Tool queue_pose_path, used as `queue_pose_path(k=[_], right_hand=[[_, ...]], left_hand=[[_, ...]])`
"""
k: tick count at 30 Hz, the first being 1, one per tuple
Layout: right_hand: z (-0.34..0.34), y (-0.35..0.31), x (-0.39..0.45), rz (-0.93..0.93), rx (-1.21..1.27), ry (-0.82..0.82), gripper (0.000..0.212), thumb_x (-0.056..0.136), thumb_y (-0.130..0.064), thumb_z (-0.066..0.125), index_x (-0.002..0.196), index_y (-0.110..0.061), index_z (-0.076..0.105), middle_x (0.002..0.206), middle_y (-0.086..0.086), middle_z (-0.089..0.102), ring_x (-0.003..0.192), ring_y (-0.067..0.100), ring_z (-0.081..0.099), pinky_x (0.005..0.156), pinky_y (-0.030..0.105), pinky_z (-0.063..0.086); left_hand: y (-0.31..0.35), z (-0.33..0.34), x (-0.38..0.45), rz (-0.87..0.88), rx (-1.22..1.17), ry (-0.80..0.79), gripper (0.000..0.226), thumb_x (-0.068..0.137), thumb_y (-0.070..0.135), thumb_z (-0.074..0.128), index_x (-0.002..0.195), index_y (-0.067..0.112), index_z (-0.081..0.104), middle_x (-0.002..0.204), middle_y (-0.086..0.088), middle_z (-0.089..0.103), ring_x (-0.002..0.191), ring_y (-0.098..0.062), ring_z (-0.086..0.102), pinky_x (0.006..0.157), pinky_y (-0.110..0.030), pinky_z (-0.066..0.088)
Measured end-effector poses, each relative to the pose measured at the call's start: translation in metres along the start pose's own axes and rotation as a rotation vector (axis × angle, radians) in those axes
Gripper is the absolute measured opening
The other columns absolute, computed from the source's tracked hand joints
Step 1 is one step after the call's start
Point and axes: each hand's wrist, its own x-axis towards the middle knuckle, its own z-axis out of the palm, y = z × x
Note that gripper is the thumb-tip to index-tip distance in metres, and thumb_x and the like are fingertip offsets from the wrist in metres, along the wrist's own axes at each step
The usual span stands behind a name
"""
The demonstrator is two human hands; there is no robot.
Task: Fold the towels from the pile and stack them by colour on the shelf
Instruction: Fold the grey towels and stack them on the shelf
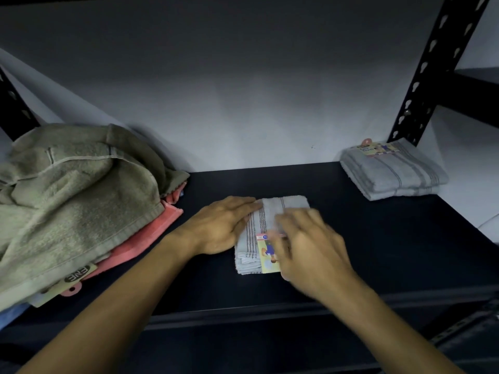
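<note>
we see a folded grey towel (272, 217) lying mid-shelf (378, 238). our left hand (224, 225) presses flat on its left side, fingers straight. our right hand (305, 247) is blurred over its paper label (266, 255); we cannot tell its grip. another folded grey towel (394, 171) sits far right, the unfolded pile (75, 190) far left.

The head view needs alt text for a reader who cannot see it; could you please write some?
Two hands, left hand and right hand, press flat on a folded grey striped towel on a dark shelf. An unfolded pile, olive towel over a pink towel, lies left; a folded grey stack sits back right.
</note>
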Motion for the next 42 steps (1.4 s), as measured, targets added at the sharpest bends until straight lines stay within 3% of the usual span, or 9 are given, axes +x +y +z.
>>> queue_pose_path(k=[2, 5, 12, 18, 21, 26, 30, 37, 42], right_hand=[[0.007, -0.014, -0.014, -0.066, -0.01, -0.029, 0.051, 0.091, -0.053, 0.038, 0.104, -0.017, 0.072, 0.106, 0.0, 0.068, 0.098, 0.02, 0.063, 0.075, 0.032, 0.055], [0.017, -0.009, -0.019, -0.134, -0.057, -0.1, 0.054, 0.089, -0.055, 0.037, 0.109, -0.02, 0.073, 0.113, 0.004, 0.068, 0.105, 0.024, 0.064, 0.089, 0.038, 0.054], [0.008, 0.061, -0.002, -0.327, -0.131, -0.15, 0.031, 0.09, -0.035, 0.052, 0.117, -0.037, 0.068, 0.128, 0.013, 0.058, 0.122, 0.034, 0.053, 0.099, 0.049, 0.045], [-0.025, 0.087, 0.026, -0.296, -0.12, -0.589, 0.078, 0.085, 0.003, 0.044, 0.142, -0.05, 0.034, 0.151, -0.004, 0.025, 0.14, 0.016, 0.017, 0.114, 0.029, 0.018], [-0.03, 0.077, 0.024, -0.287, -0.106, -0.542, 0.076, 0.083, 0.003, 0.044, 0.142, -0.044, 0.04, 0.147, -0.007, 0.03, 0.138, 0.015, 0.022, 0.111, 0.029, 0.026], [-0.01, 0.039, -0.008, -0.34, 0.096, -0.051, 0.027, 0.09, -0.03, 0.058, 0.115, -0.027, 0.068, 0.11, -0.006, 0.057, 0.101, 0.019, 0.056, 0.074, 0.035, 0.055], [0.011, 0.015, -0.025, -0.376, 0.053, -0.028, 0.042, 0.087, -0.053, 0.046, 0.11, -0.028, 0.069, 0.106, -0.006, 0.058, 0.096, 0.013, 0.048, 0.075, 0.031, 0.05], [0.006, 0.03, -0.024, -0.259, 0.143, -0.048, 0.066, 0.095, -0.067, 0.023, 0.094, -0.026, 0.074, 0.096, -0.015, 0.061, 0.095, 0.009, 0.055, 0.081, 0.027, 0.051], [-0.014, 0.048, -0.016, -0.086, 0.118, -0.227, 0.085, 0.066, -0.095, 0.025, 0.105, -0.032, 0.067, 0.112, -0.025, 0.056, 0.114, -0.004, 0.047, 0.088, 0.023, 0.046]], left_hand=[[-0.002, 0.002, -0.003, -0.005, 0.075, 0.015, 0.049, 0.106, 0.037, 0.029, 0.155, 0.031, 0.026, 0.16, 0.01, 0.025, 0.145, -0.009, 0.019, 0.119, -0.034, 0.02], [-0.004, 0.005, -0.013, -0.03, 0.121, 0.075, 0.055, 0.103, 0.047, 0.021, 0.153, 0.027, 0.031, 0.154, 0.006, 0.035, 0.139, -0.012, 0.03, 0.113, -0.035, 0.028], [0.01, 0.011, -0.055, -0.018, 0.22, 0.293, 0.058, 0.099, 0.049, 0.022, 0.126, 0.017, 0.063, 0.101, 0.001, 0.062, 0.089, -0.018, 0.06, 0.077, -0.037, 0.054], [0.062, 0.018, -0.076, 0.052, 0.261, 0.356, 0.044, 0.097, 0.047, 0.035, 0.084, 0.019, 0.066, 0.079, 0.004, 0.059, 0.069, -0.018, 0.059, 0.05, -0.031, 0.049], [0.066, 0.01, -0.069, 0.027, 0.236, 0.337, 0.048, 0.098, 0.049, 0.026, 0.084, 0.021, 0.063, 0.082, 0.005, 0.059, 0.076, -0.018, 0.059, 0.052, -0.033, 0.049], [0.024, -0.019, -0.047, -0.01, 0.172, 0.211, 0.057, 0.087, 0.019, 0.042, 0.144, 0.025, 0.042, 0.148, 0.002, 0.04, 0.134, -0.019, 0.037, 0.093, -0.042, 0.051], [0.005, -0.021, -0.032, 0.035, 0.262, -0.132, 0.089, 0.086, 0.004, 0.048, 0.156, 0.04, 0.005, 0.163, 0.016, -0.011, 0.15, -0.006, -0.008, 0.12, -0.037, 0.023], [0.005, 0.007, -0.046, 0.065, 0.24, 0.002, 0.059, 0.1, 0.028, 0.038, 0.156, 0.032, 0.021, 0.162, 0.006, 0.02, 0.142, -0.016, 0.025, 0.112, -0.04, 0.036], [0.031, 0.015, -0.061, 0.151, 0.282, 0.216, 0.054, 0.091, 0.052, 0.033, 0.131, 0.026, 0.058, 0.116, -0.001, 0.059, 0.102, -0.019, 0.059, 0.075, -0.037, 0.056]])
